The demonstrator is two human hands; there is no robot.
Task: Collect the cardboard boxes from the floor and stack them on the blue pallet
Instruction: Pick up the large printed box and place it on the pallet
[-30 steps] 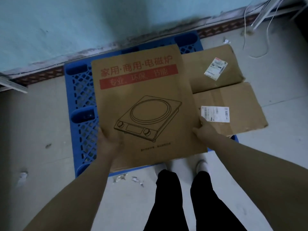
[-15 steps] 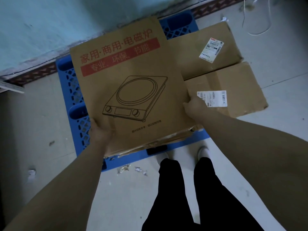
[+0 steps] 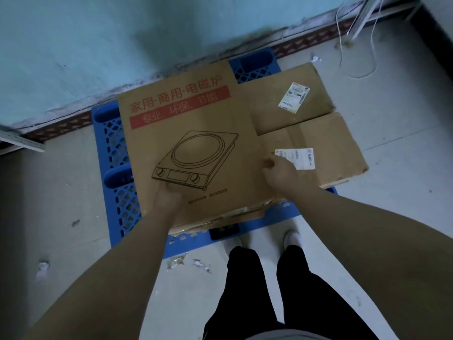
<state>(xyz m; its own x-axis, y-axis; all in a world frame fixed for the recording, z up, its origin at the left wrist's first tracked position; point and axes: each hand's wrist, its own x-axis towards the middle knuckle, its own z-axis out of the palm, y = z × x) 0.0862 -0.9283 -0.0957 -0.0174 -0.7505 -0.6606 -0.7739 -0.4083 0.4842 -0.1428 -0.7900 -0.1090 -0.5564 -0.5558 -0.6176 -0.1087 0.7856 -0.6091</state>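
Note:
A large flat cardboard box printed with a cooker drawing and a red band [image 3: 196, 143] lies on the blue pallet [image 3: 115, 153], over other cardboard whose torn edges show beneath its near side. My left hand [image 3: 169, 197] rests on top of this box near its front edge. My right hand [image 3: 279, 173] is at the box's right edge, thumb on top and fingers curled round the edge. Two plain flat boxes with white labels lie to the right: one at the back [image 3: 282, 99] and one nearer [image 3: 331, 148], which overhangs the pallet's right side.
The pallet stands against a pale green wall [image 3: 122, 45] with a patterned skirting. White cables [image 3: 355, 45] trail on the floor at the back right. Paper scraps [image 3: 186, 262] lie by my feet [image 3: 291, 238]. A metal strip [image 3: 19, 141] lies at the left.
The printed box has come down flat onto the pallet stack. My left hand has shifted from its left edge onto its top face. My right hand stays at the right edge.

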